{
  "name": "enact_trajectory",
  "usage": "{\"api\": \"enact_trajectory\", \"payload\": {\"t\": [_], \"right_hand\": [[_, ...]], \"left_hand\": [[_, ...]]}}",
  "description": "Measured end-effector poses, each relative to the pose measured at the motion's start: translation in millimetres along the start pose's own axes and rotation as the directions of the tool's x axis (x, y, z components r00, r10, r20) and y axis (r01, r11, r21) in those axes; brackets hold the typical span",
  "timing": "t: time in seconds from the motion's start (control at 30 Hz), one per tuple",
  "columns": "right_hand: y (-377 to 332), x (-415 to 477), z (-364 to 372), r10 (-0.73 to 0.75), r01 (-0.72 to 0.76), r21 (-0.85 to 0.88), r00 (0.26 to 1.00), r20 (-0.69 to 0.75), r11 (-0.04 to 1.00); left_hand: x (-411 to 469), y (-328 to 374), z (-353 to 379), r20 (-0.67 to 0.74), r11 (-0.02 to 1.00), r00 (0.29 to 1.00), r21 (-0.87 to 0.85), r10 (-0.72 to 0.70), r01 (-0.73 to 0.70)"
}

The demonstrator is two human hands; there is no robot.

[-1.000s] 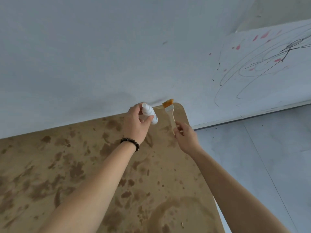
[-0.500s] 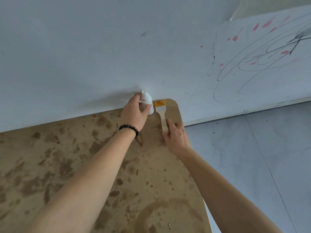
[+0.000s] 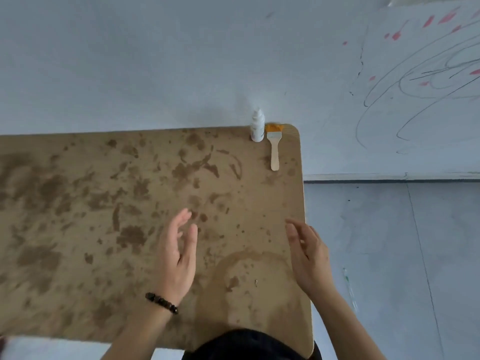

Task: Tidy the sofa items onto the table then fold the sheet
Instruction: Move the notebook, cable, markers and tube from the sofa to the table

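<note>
A small white bottle [image 3: 257,127] stands upright at the far right corner of the stained brown table [image 3: 104,203], close to the wall. Right beside it lies a wooden brush [image 3: 273,146] with orange bristles, its handle pointing toward me. My left hand [image 3: 178,253], with a dark bead bracelet on the wrist, hovers over the table's near middle with relaxed fingers and holds nothing. My right hand [image 3: 309,255] hovers near the table's right edge, fingers loose and empty. Both hands are well short of the bottle and brush. No sofa or sheet is in view.
A white wall [image 3: 155,61] runs along the table's far edge. To the right, a white board [image 3: 415,87] with scribbles and pink marks leans at the wall above the grey floor [image 3: 389,255]. My dark clothing [image 3: 246,344] shows at the bottom.
My left hand let go of the white bottle and my right hand let go of the brush at the far corner. Both hands pulled back toward me, empty.
</note>
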State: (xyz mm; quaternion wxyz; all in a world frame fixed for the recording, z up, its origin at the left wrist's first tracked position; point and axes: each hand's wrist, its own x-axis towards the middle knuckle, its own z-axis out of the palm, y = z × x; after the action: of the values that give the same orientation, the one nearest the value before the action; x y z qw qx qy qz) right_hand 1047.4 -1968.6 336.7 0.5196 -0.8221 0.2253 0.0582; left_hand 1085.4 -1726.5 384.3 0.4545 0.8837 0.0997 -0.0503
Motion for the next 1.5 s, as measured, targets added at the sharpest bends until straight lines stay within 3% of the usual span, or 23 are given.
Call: {"api": "enact_trajectory", "payload": {"t": [0.1, 0.17, 0.33, 0.43, 0.57, 0.83, 0.97, 1.07, 1.17, 1.27, 1.4, 1.5], "right_hand": [[7, -53, 6, -0.01, 0.008, 0.019, 0.993, 0.116, 1.0], [4, -82, 12, -0.079, 0.088, -0.033, 0.974, 0.212, 0.996], [-22, -133, 35, -0.243, 0.305, -0.114, 0.895, 0.374, 0.946], [-41, -158, 59, -0.328, 0.428, -0.126, 0.823, 0.464, 0.895], [-63, -235, 118, -0.461, 0.631, -0.091, 0.65, 0.604, 0.77], [-81, -449, 262, -0.521, 0.778, 0.09, 0.326, 0.789, 0.622], [-87, -536, 320, -0.497, 0.831, 0.187, 0.12, 0.859, 0.524], [-86, -582, 367, -0.455, 0.857, 0.221, 0.018, 0.89, 0.466], [-82, -620, 423, -0.421, 0.855, 0.241, -0.029, 0.906, 0.46], [-80, -658, 494, -0.385, 0.835, 0.235, -0.03, 0.922, 0.497], [-100, -716, 605, -0.364, 0.806, 0.248, -0.044, 0.93, 0.538], [-140, -771, 682, -0.372, 0.807, 0.293, -0.099, 0.923, 0.512]], "left_hand": [[-88, -17, -32, -0.136, 0.985, 0.976, -0.061, -0.171, 0.164], [-137, -24, -56, -0.253, 0.969, 0.936, -0.091, -0.245, 0.229], [-231, -56, -116, -0.51, 0.948, 0.799, -0.151, -0.318, 0.281], [-275, -80, -146, -0.613, 0.943, 0.718, -0.193, -0.33, 0.27], [-379, -131, -186, -0.719, 0.913, 0.564, -0.327, -0.407, 0.243], [-598, -237, -263, -0.79, 0.806, 0.176, -0.552, -0.587, 0.213], [-669, -276, -298, -0.794, 0.779, -0.001, -0.596, -0.608, 0.196], [-701, -310, -321, -0.766, 0.742, -0.104, -0.641, -0.634, 0.196], [-722, -350, -349, -0.73, 0.7, -0.168, -0.683, -0.662, 0.208], [-736, -400, -390, -0.717, 0.678, -0.196, -0.697, -0.669, 0.234], [-754, -468, -478, -0.712, 0.66, -0.221, -0.702, -0.667, 0.267], [-769, -501, -558, -0.72, 0.668, -0.25, -0.694, -0.647, 0.27]]}}
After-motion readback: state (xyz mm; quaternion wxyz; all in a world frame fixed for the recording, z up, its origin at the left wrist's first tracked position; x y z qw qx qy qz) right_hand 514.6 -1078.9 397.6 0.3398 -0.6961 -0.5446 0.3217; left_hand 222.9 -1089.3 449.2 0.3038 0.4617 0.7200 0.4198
